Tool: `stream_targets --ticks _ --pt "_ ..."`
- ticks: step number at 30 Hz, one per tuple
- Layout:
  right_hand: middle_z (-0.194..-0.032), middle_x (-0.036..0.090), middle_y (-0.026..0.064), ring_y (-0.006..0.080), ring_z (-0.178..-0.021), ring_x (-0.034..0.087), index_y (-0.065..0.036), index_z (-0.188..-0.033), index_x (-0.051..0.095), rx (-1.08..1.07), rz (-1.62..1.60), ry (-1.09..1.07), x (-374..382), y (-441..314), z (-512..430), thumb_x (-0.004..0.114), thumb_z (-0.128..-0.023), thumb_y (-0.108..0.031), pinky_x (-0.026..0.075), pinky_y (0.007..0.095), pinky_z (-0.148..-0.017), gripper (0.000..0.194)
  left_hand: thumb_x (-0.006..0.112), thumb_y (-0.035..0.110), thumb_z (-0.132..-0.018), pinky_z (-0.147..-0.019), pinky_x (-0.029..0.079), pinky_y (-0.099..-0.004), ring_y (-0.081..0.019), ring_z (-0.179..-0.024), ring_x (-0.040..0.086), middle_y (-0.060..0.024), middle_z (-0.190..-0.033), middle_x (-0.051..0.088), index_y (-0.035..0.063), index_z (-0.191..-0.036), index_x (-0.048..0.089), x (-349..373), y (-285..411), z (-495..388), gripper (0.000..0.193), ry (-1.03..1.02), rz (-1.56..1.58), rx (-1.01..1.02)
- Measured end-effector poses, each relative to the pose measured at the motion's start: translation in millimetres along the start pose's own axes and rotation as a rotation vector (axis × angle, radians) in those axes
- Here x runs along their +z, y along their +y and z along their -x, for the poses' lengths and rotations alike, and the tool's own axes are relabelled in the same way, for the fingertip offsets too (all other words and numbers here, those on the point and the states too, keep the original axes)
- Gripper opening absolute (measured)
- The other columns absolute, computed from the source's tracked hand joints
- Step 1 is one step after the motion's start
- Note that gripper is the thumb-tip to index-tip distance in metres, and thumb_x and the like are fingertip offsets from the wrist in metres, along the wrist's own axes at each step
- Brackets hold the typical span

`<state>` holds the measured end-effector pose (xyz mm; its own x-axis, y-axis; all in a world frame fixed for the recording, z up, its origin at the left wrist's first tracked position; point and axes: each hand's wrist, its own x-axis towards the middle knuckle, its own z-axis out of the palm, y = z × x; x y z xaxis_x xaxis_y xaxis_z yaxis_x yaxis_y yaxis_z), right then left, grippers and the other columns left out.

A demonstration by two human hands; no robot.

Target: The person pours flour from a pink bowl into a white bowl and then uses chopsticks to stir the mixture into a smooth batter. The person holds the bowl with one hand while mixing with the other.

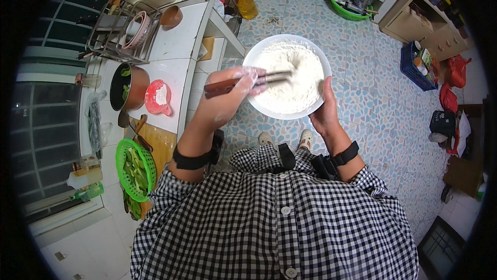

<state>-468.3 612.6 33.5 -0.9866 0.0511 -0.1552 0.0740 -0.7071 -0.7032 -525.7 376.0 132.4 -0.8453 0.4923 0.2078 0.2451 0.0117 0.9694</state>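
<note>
A white bowl [251, 103] of pale flour mixture [279, 89] is held over the tiled floor, in front of my body. My left hand [233, 87], its fingers dusted with flour, grips a pair of dark brown chopsticks [221, 87]. Their far ends reach into the bowl and look blurred. A hollow with a blurred patch shows in the mixture just beyond them. My right hand [325, 111] clasps the bowl's right side, thumb along the outer wall near the rim. The fingers beneath the bowl are mostly hidden.
On the white tiled counter [171, 43] at left stand a pot [138, 85], a red scoop [157, 99] with white powder and a green basket [130, 163] of leafy vegetables. A wire dish rack [118, 35] is behind. A blue crate [415, 68] sits at right.
</note>
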Motion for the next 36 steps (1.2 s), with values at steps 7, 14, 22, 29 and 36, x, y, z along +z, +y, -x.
stream_targets --ticks 7,14,22,29,36 --pt "-0.132 0.04 0.0136 0.0242 -0.119 0.044 -0.004 -0.135 0.026 -0.006 0.0 0.005 -2 0 -1 0.031 -0.089 -0.057 0.041 0.0369 -0.095 0.07 0.05 0.02 -0.09 -0.074 0.053 -0.0292 -0.0234 -0.085 0.064 -0.0188 -0.094 0.063 -0.0103 -0.103 0.056 -4 -2 -11 0.033 0.246 0.048 -0.072" --pt "-0.132 0.04 0.0138 0.0244 -0.119 0.044 -0.004 -0.135 0.026 -0.052 -0.01 0.033 -6 0 -2 0.031 -0.089 -0.055 0.042 0.0373 -0.095 0.069 0.047 0.014 -0.09 -0.074 0.054 -0.0287 -0.0236 -0.084 0.064 -0.0206 -0.098 0.061 -0.011 -0.101 0.056 -6 16 -2 0.029 0.205 0.034 -0.241" --pt "-0.132 0.041 0.0134 0.0245 -0.119 0.044 -0.004 -0.134 0.026 -0.023 -0.041 0.03 -5 0 -2 0.033 -0.089 -0.056 0.042 0.0373 -0.095 0.069 0.049 0.013 -0.089 -0.071 0.054 -0.0278 -0.0241 -0.083 0.064 -0.0217 -0.099 0.06 -0.0118 -0.1 0.055 9 17 -4 0.028 0.08 0.083 -0.239" --pt "-0.132 0.041 0.013 0.0246 -0.118 0.045 -0.004 -0.134 0.026 -0.034 -0.024 0.043 -4 -2 -1 0.033 -0.088 -0.057 0.042 0.0371 -0.094 0.07 0.046 0.015 -0.091 -0.077 0.053 -0.0301 -0.0241 -0.083 0.064 -0.02 -0.1 0.06 -0.0125 -0.103 0.053 7 14 -10 0.031 -0.046 0.031 -0.163" --pt "-0.132 0.041 0.0132 0.0241 -0.118 0.045 -0.004 -0.135 0.026 -0.054 -0.013 0.049 -9 -1 -3 0.032 -0.089 -0.057 0.043 0.0372 -0.094 0.07 0.044 0.013 -0.091 -0.075 0.054 -0.0298 -0.0256 -0.082 0.064 -0.0218 -0.099 0.06 -0.0135 -0.101 0.054 3 13 -4 0.03 0.135 0.038 -0.201"
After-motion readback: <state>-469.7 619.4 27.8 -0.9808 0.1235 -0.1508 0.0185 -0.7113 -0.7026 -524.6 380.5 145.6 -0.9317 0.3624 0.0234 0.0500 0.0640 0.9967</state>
